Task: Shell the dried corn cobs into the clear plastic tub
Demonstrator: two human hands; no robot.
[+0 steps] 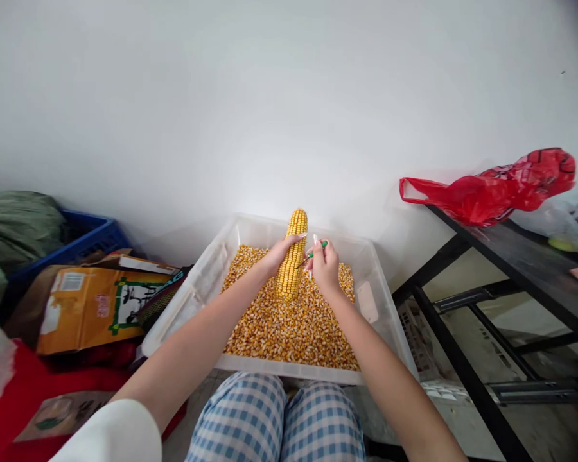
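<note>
My left hand (280,253) is wrapped round the side of a yellow corn cob (293,256), which stands nearly upright, leaning a little to the right at its top. In my right hand (325,264) is a small tool with a green handle (324,244); its thin metal shaft points left and meets the cob's right side. The cob looks full of kernels in rows. Beneath both hands, a translucent plastic bin (385,308) holds a thick layer of loose corn kernels (289,333).
Left of the bin are an orange cardboard box (89,311), a blue crate (89,234) and a red bag (33,398). A black-framed table (525,256) carrying a red plastic bag (501,186) stands at the right. A white wall (289,109) rises behind.
</note>
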